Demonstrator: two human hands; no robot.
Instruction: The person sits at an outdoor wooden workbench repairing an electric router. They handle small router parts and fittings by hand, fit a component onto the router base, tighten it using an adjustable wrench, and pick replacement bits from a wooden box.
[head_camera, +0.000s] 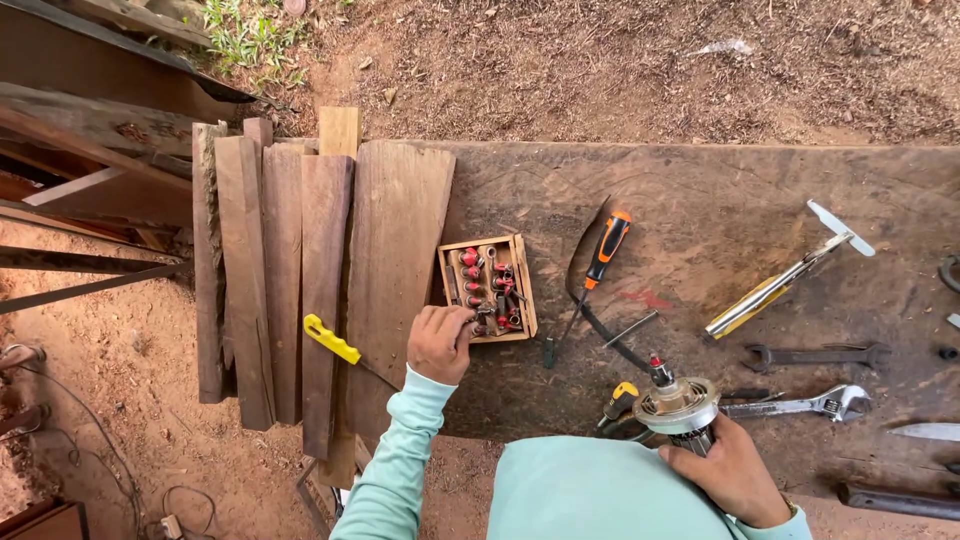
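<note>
Head view: left hand (440, 343) pinches into wooden box (488, 287) of red-tipped parts, frame centre; right hand (733, 473) grasps motor part (681, 408), lower right.

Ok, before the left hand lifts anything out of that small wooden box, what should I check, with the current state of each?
1. Left hand at the wooden box: ok, fingers touch its lower left corner.
2. A part actually pinched: cannot tell, fingertips hide it.
3. Box upright, red-tipped parts inside: ok.
4. Right hand steadying the round metal assembly: ok, gripped from below.
5. Yellow-handled screwdriver beside the left wrist: ok, not touching.
6. Orange-handled screwdriver away from the box: ok.
</note>
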